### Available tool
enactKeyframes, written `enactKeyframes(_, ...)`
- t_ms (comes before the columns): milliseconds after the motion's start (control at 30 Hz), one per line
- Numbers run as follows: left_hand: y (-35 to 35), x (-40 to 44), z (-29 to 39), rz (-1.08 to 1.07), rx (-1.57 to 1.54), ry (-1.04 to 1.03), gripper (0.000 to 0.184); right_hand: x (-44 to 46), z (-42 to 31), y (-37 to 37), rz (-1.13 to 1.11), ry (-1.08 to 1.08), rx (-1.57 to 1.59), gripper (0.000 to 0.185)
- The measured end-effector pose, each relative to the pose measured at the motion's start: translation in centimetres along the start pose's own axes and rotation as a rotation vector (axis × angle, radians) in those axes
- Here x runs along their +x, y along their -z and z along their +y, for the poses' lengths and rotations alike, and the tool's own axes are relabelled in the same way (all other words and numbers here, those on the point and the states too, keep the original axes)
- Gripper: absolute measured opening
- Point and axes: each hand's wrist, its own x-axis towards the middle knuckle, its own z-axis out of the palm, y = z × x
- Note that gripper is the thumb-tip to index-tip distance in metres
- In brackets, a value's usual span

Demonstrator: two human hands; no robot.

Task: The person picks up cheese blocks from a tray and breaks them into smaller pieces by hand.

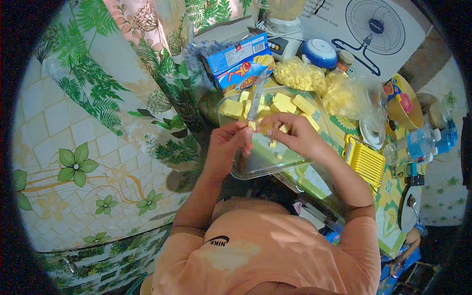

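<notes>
Over a clear plastic tub, my left hand is closed, its fingertips pinching a small yellow piece that looks like cheese. A knife blade points up and away just above those fingertips; its handle is hidden, so which hand bears it is unclear. My right hand is close beside, fingers bent together; what they hold is hard to make out. Several yellow blocks rest at the tub's far side. Small yellow bits lie below my hands.
Behind the tub stand a blue box, a bag of yellow pieces, a blue bowl and a blender. To the right are a yellow slotted rack, a water bottle and a plate. A patterned curtain hangs left.
</notes>
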Motion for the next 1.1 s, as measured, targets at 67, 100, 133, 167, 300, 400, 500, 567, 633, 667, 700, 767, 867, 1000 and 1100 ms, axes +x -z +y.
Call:
enactKeyframes(67, 0.1, 0.1, -0.2, -0.015, 0.047, 0.011, 0.021, -0.2, -1.7, 0.5, -0.054, 0.001, -0.001, 0.03)
enactKeyframes(100, 0.1, 0.0, -0.2, -0.027, 0.038, 0.025, 0.021, -0.4, -2.3, 0.7, -0.081, 0.001, -0.002, 0.033)
enactKeyframes(133, 0.0, -0.1, -0.2, -0.038, 0.028, 0.039, 0.022, -0.4, -2.5, 0.7, -0.072, 0.032, -0.003, 0.033)
enactKeyframes(167, 0.0, -0.2, -0.1, -0.05, 0.019, 0.054, 0.023, -0.4, -2.7, 0.5, -0.064, 0.062, -0.004, 0.033)
enactKeyframes(300, -0.7, -0.5, 0.5, -0.11, 0.083, 0.05, 0.025, -0.1, -1.9, 0.4, -0.048, 0.273, -0.022, 0.029)
enactKeyframes(400, -0.7, -0.6, 0.9, -0.166, 0.111, 0.039, 0.025, -0.2, -2.4, 0.5, -0.043, 0.245, 0.004, 0.024)
enactKeyframes(500, -0.6, -0.7, 1.2, -0.215, 0.116, 0.015, 0.025, -0.2, -2.3, 0.7, -0.041, 0.262, 0.005, 0.024)
enactKeyframes(567, -0.6, -0.8, 1.3, -0.212, 0.087, 0.025, 0.025, -0.2, -2.3, 0.7, -0.05, 0.267, 0.018, 0.023)
enactKeyframes(633, -0.7, -0.9, 1.5, -0.207, 0.141, -0.007, 0.025, -0.1, -2.2, 0.7, -0.058, 0.265, 0.037, 0.023)
enactKeyframes(667, -0.7, -0.9, 1.6, -0.206, 0.168, -0.022, 0.025, -0.1, -2.2, 0.7, -0.061, 0.259, 0.048, 0.023)
enactKeyframes(700, -0.7, -0.9, 1.5, -0.211, 0.172, -0.038, 0.025, -0.1, -2.2, 0.7, -0.063, 0.253, 0.059, 0.023)
enactKeyframes(767, -0.5, -0.9, 1.4, -0.218, 0.18, -0.07, 0.024, -0.2, -2.3, 0.6, -0.062, 0.293, 0.028, 0.023)
enactKeyframes(867, -0.4, -1.1, 1.9, -0.233, 0.179, -0.044, 0.023, -0.5, -3.0, 0.6, -0.087, 0.325, -0.021, 0.024)
enactKeyframes(1000, -0.2, -1.4, 2.2, -0.245, 0.095, 0.027, 0.02, -0.7, -3.8, 0.8, -0.108, 0.317, -0.076, 0.027)
enactKeyframes(1100, 0.1, -1.5, 2.2, -0.28, 0.022, 0.064, 0.017, -0.8, -3.9, 0.3, -0.08, 0.282, 0.001, 0.028)
